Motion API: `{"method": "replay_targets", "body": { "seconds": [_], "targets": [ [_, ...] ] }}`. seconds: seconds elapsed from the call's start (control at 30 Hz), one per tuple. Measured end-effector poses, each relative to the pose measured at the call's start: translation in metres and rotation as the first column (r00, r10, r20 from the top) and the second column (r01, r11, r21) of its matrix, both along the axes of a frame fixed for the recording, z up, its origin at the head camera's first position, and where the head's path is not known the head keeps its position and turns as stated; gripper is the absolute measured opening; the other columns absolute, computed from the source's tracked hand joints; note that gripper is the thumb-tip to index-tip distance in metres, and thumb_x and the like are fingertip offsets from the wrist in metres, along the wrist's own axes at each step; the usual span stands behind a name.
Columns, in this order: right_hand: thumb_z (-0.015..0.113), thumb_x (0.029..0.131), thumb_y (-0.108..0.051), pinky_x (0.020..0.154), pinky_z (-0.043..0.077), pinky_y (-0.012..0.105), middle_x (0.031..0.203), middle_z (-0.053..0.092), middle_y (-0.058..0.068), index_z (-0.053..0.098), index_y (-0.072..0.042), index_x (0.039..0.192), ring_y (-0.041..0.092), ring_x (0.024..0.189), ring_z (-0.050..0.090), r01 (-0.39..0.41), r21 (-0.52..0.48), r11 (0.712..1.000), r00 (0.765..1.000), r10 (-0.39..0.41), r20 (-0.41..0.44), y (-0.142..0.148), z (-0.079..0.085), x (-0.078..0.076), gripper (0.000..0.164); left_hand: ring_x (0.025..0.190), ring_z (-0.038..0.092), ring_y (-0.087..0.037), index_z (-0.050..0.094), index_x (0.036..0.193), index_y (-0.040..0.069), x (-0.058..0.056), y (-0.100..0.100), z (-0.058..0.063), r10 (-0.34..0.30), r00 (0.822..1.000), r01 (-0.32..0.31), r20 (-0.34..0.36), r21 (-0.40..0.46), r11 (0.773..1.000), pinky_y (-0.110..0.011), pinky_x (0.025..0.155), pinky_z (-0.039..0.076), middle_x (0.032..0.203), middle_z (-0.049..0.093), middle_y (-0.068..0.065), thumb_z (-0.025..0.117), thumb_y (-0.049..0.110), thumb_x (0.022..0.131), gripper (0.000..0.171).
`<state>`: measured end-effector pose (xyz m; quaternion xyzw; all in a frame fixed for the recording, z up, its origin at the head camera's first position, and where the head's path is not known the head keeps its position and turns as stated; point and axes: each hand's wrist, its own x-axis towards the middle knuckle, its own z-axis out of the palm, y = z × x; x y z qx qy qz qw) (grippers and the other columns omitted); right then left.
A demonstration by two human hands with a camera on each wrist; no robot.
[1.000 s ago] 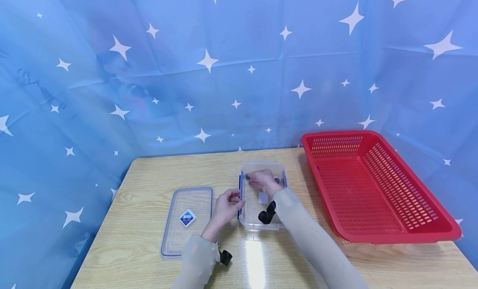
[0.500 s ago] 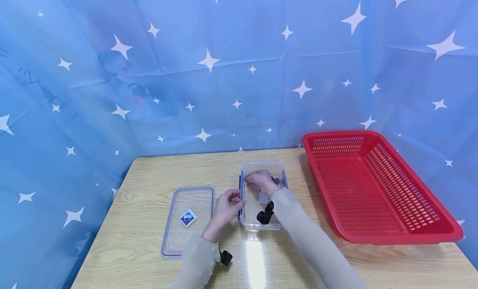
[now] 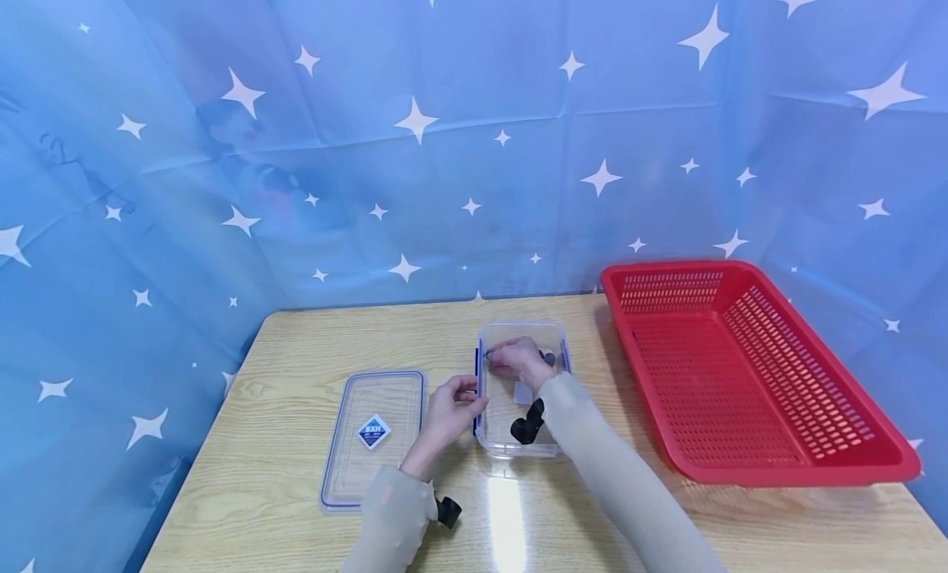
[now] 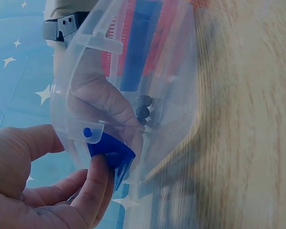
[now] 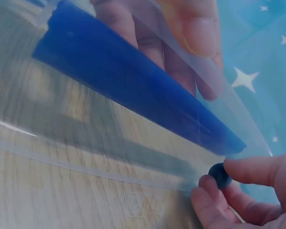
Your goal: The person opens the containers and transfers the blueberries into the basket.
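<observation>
At the near side, our two sleeves (image 3: 388, 519) lie over the wooden table (image 3: 252, 441). Beside the left one we see a clear lid (image 3: 348, 466) with blue border and a diamond sticker (image 3: 374, 431). Our left hand (image 3: 447, 408) holds the side wall of the clear box (image 3: 511, 451): the thumb goes over the rim, and the fingers bend against the blue latch (image 4: 109, 149) from outside. Our right hand (image 3: 520, 360) reaches inside, where its thumb and fingers are clamped on one dark ball (image 5: 220, 175), near the far left corner. We see also other dark balls (image 4: 142, 112) inside, by the right wall. To the right, well apart from our hands, stands a red basket (image 3: 785, 474) with holes in its walls. Farthest, we have a blue curtain (image 3: 333, 145) with white stars.
</observation>
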<state>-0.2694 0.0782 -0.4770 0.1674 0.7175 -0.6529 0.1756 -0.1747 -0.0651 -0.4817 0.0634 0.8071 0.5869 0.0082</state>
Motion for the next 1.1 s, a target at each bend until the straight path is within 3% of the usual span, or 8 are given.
{"method": "replay_targets", "body": {
  "seconds": [0.2, 0.37, 0.6, 0.8, 0.93, 1.1],
  "targets": [
    [0.062, 0.081, 0.009, 0.081, 0.054, 0.035, 0.075, 0.063, 0.008, 0.06, 0.01, 0.108, 0.017, 0.071, 0.061, -0.006, -0.034, 0.999, 1.0, 0.006, -0.003, 0.0, 0.0, 0.0, 0.027, 0.089, 0.063, -0.03, 0.057, 0.112, -0.011, 0.0, 0.0, 0.0, -0.002, 1.0, 0.002, 0.001, 0.002, 1.0, -0.023, 0.07, 0.052, 0.098, 0.064, -0.022, 0.067, 0.002, 0.08, 0.036],
    [0.062, 0.08, 0.009, 0.08, 0.054, 0.036, 0.071, 0.062, 0.006, 0.059, 0.01, 0.106, 0.016, 0.067, 0.06, -0.023, -0.053, 0.998, 1.0, 0.022, -0.011, 0.002, -0.001, 0.001, 0.025, 0.089, 0.063, -0.029, 0.057, 0.113, -0.011, 0.0, 0.001, -0.001, -0.001, 1.0, 0.001, 0.004, -0.001, 1.0, -0.023, 0.069, 0.052, 0.098, 0.065, -0.021, 0.067, 0.002, 0.08, 0.036],
    [0.062, 0.082, 0.005, 0.085, 0.052, 0.037, 0.083, 0.065, 0.011, 0.059, 0.009, 0.107, 0.022, 0.079, 0.064, -0.06, -0.005, 0.998, 0.998, 0.06, -0.027, 0.005, 0.0, 0.0, 0.025, 0.089, 0.063, -0.029, 0.058, 0.112, -0.011, -0.001, 0.001, -0.001, 0.001, 1.0, -0.001, -0.003, 0.0, 1.0, -0.023, 0.07, 0.052, 0.099, 0.065, -0.021, 0.067, 0.002, 0.081, 0.035],
    [0.062, 0.082, 0.005, 0.08, 0.054, 0.034, 0.085, 0.067, 0.011, 0.06, 0.008, 0.108, 0.016, 0.073, 0.063, -0.064, 0.016, 0.998, 0.996, 0.065, -0.068, 0.009, 0.0, -0.002, 0.026, 0.089, 0.063, -0.028, 0.058, 0.112, -0.01, 0.0, 0.001, -0.001, 0.005, 1.0, -0.004, 0.008, -0.007, 1.0, -0.023, 0.07, 0.052, 0.099, 0.065, -0.019, 0.067, 0.003, 0.081, 0.035],
    [0.061, 0.081, 0.007, 0.082, 0.053, 0.037, 0.085, 0.067, 0.011, 0.06, 0.009, 0.107, 0.017, 0.074, 0.064, -0.069, 0.004, 0.998, 0.99, 0.069, -0.123, 0.012, 0.006, 0.0, 0.026, 0.09, 0.063, -0.029, 0.058, 0.112, -0.009, 0.0, 0.0, -0.001, 0.004, 1.0, -0.004, 0.013, -0.01, 1.0, -0.024, 0.07, 0.052, 0.1, 0.065, -0.019, 0.068, 0.003, 0.081, 0.035],
    [0.063, 0.082, 0.003, 0.088, 0.05, 0.039, 0.099, 0.063, 0.013, 0.06, 0.005, 0.107, 0.019, 0.084, 0.062, -0.079, 0.01, 0.997, 0.986, 0.08, -0.149, 0.015, 0.016, 0.003, 0.025, 0.091, 0.062, -0.028, 0.058, 0.113, -0.009, 0.0, 0.0, -0.002, 0.002, 1.0, -0.002, 0.021, -0.014, 1.0, -0.026, 0.071, 0.052, 0.1, 0.064, -0.019, 0.068, 0.004, 0.082, 0.036]
  ]
}}
